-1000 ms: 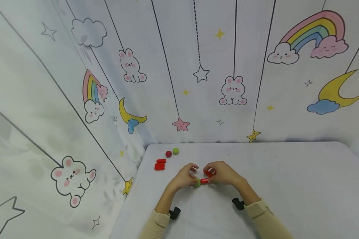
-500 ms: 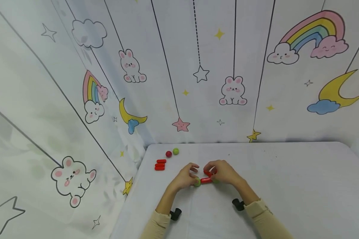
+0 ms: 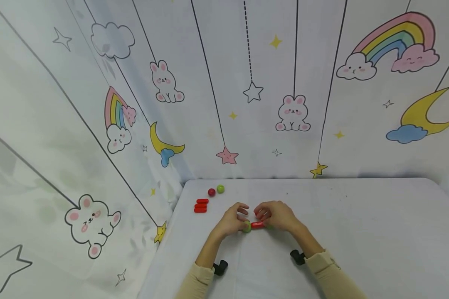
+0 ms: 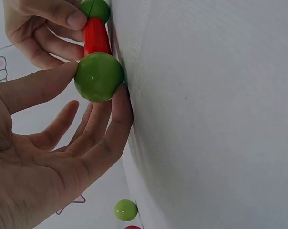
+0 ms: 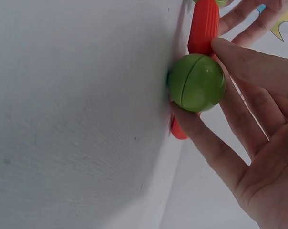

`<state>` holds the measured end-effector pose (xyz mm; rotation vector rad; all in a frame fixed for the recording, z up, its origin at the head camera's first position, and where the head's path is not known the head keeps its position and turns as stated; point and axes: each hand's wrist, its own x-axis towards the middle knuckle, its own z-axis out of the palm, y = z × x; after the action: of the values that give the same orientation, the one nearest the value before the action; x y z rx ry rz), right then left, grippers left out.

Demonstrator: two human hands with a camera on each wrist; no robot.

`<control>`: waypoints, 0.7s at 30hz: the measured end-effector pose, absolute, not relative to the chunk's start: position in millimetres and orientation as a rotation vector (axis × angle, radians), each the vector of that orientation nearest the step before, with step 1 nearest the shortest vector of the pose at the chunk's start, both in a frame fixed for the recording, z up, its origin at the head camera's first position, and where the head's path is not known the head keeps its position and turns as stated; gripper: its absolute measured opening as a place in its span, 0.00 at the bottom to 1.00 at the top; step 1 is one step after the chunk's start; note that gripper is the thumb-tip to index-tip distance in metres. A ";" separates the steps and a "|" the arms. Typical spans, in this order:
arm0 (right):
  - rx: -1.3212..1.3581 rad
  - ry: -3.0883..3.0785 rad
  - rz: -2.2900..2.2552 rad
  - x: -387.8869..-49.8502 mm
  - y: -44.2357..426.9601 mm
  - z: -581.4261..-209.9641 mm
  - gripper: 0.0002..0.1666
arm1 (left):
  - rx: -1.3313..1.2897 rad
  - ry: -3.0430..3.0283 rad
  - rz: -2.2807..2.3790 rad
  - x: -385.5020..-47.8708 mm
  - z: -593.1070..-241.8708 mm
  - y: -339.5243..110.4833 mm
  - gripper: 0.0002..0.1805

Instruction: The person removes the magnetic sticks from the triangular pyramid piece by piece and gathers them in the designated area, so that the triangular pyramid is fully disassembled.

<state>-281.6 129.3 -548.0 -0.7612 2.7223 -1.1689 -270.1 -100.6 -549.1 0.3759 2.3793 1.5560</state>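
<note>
If the pressure is uneven, the smooth glossy green ball (image 4: 98, 77) may roll and the ridged red stick (image 3: 257, 225), between it and the seamed green ball (image 5: 196, 82) above the white table (image 3: 359, 236), could twist away. The left hand (image 3: 232, 220) and right hand (image 3: 279, 216) bend inward, fingers pinching one ball each.

In the lower middle of the head view, a ridged red rod (image 3: 257, 225) lies nearly level, its ends meeting the glossy left green ball (image 4: 98, 77), pinched in my left fingers (image 4: 116, 114), and the seamed right green ball (image 5: 196, 83), held in my right fingers (image 5: 206, 140). A second red rod (image 5: 179, 130) shows partly, behind the right green ball, near the right wrist view's centre
</note>
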 end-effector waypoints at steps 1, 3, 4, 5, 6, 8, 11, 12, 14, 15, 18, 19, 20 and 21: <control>-0.755 2.734 -1.158 -281.6 128.5 -548.1 0.22 | 0.373 2.380 1.561 -270.2 -549.1 -100.3 0.33; -0.728 2.752 -1.133 -281.6 126.7 -547.9 0.24 | 0.369 2.386 1.562 -270.0 -548.9 -100.0 0.33; -0.715 2.764 -1.120 -281.7 125.9 -547.9 0.24 | 0.372 2.389 1.562 -270.0 -548.9 -100.0 0.33; -0.697 2.774 -1.111 -281.6 124.9 -547.9 0.25 | 0.370 2.395 1.557 -270.0 -548.6 -99.8 0.32; -0.684 2.790 -1.096 -281.4 123.9 -548.1 0.27 | 0.366 2.398 1.552 -270.0 -548.3 -99.5 0.32; -0.666 2.826 -1.062 -281.1 121.4 -549.1 0.30 | 0.357 2.408 1.538 -270.2 -547.8 -99.3 0.31; -0.649 2.867 -1.032 -279.8 118.8 -549.7 0.34 | 0.344 2.413 1.537 -269.9 -547.4 -98.4 0.31; -0.647 2.876 -1.029 -279.6 118.5 -550.4 0.35 | 0.340 2.414 1.540 -269.7 -547.5 -98.1 0.31; -0.641 2.883 -1.037 -278.6 118.1 -550.5 0.35 | 0.335 2.423 1.541 -269.2 -548.7 -98.2 0.32; -0.636 2.881 -1.043 -278.1 118.2 -550.4 0.35 | 0.332 2.428 1.541 -269.0 -549.4 -98.2 0.32; -0.625 2.887 -1.039 -277.1 117.3 -551.0 0.33 | 0.329 2.456 1.521 -269.3 -552.0 -99.1 0.33; -0.619 2.888 -1.038 -276.5 116.7 -550.6 0.33 | 0.330 2.467 1.512 -269.4 -552.6 -99.6 0.33; -0.615 2.892 -1.033 -276.2 116.1 -550.5 0.33 | 0.332 2.477 1.504 -269.5 -552.9 -99.9 0.34; -0.612 2.895 -1.028 -275.7 115.7 -550.3 0.32 | 0.332 2.486 1.496 -269.3 -552.7 -100.3 0.34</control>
<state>-275.7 115.7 -550.3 -0.6122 2.8948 -1.0278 -269.3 -100.3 -552.7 0.3316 2.4859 1.4955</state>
